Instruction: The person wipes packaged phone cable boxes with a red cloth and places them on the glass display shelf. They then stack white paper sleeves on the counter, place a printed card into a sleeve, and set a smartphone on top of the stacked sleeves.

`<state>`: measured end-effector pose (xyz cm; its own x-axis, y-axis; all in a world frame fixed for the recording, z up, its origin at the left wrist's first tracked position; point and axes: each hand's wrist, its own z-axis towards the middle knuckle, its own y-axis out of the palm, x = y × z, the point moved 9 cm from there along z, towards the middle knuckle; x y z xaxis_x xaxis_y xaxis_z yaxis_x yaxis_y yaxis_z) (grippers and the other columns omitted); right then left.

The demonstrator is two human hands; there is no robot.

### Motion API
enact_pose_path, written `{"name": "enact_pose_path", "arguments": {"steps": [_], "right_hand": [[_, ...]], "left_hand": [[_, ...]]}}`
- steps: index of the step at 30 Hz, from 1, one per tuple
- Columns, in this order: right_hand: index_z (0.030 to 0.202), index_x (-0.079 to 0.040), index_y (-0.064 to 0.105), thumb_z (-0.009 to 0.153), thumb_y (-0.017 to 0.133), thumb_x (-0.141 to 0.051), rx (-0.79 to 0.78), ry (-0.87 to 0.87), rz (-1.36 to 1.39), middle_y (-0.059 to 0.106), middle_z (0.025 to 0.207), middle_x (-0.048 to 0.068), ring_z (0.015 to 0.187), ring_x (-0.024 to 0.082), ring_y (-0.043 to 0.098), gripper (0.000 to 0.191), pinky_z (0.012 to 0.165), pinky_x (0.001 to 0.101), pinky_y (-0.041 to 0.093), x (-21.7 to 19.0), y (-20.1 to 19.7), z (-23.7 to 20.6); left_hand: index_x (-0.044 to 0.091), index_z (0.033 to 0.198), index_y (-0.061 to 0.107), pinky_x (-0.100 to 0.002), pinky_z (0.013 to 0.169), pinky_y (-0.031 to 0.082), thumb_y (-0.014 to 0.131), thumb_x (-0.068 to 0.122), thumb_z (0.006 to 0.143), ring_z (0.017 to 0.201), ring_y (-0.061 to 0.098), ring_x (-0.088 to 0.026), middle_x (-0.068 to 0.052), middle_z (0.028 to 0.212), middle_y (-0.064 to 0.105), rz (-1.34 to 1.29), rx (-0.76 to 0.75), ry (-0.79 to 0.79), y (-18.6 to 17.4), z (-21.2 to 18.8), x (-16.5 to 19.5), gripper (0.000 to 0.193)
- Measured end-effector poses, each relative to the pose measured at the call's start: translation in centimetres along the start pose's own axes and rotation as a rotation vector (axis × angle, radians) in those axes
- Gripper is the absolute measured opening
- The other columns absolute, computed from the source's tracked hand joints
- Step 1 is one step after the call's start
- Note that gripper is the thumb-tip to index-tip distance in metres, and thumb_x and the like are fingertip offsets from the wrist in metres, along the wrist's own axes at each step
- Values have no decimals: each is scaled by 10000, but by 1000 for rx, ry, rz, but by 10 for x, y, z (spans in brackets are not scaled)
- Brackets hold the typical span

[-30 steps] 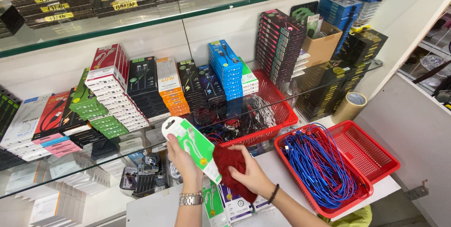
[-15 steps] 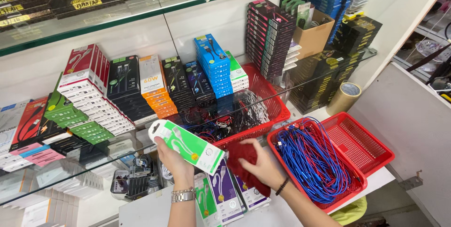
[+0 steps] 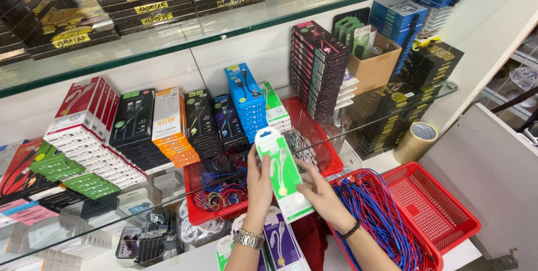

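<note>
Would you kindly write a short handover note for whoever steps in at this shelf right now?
Left hand: grips the left edge of the green-and-white cable pack, held upright over the counter.
Right hand: supports the pack's right side.
Nearby: purple cable packs lie on the counter below; the red basket of blue and red cables sits to the right, with an empty red basket beside it.
Done: pack lifted. Left: it is not yet set down.
</note>
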<state>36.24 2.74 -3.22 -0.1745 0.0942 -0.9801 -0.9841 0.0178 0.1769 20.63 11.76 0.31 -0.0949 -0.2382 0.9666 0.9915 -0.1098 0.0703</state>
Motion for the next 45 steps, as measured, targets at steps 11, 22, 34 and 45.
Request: {"name": "enact_pose_path", "arguments": {"steps": [11, 22, 34, 45], "right_hand": [[1475, -30, 485, 960, 619, -268, 313, -154, -676, 703, 1222, 245, 1073, 282, 712, 583, 918, 355, 537, -43, -67, 220], [1558, -51, 341, 973, 567, -293, 177, -109, -590, 534, 1466, 251, 1301, 362, 589, 672, 1055, 393, 457, 12, -43, 273], [1464, 35, 450, 1070, 546, -259, 427, -547, -423, 574, 1419, 269, 1267, 348, 610, 501, 1025, 402, 498, -50, -44, 189], [1498, -15, 307, 851, 779, -277, -316, 488, -1283, 289, 1483, 448, 1206, 504, 512, 843, 1022, 449, 477, 225, -29, -4]], "left_hand": [[21, 1593, 281, -368, 1193, 299, 397, 445, 1067, 1494, 401, -291, -218, 1626, 381, 187, 254, 49, -27, 102, 8, 686], [-21, 1571, 283, -347, 1116, 393, 557, 653, 879, 1391, 518, -276, -232, 1520, 498, 193, 204, -305, -21, 160, -10, 1004], [0, 1604, 248, -341, 1142, 352, 513, 582, 997, 1429, 463, -268, -232, 1567, 437, 227, 203, -63, -35, 144, 2, 882], [-35, 949, 709, -299, 709, 578, 502, 245, 1065, 739, 716, -155, -100, 828, 778, 231, 160, -21, -119, -21, -4, 367]]}}
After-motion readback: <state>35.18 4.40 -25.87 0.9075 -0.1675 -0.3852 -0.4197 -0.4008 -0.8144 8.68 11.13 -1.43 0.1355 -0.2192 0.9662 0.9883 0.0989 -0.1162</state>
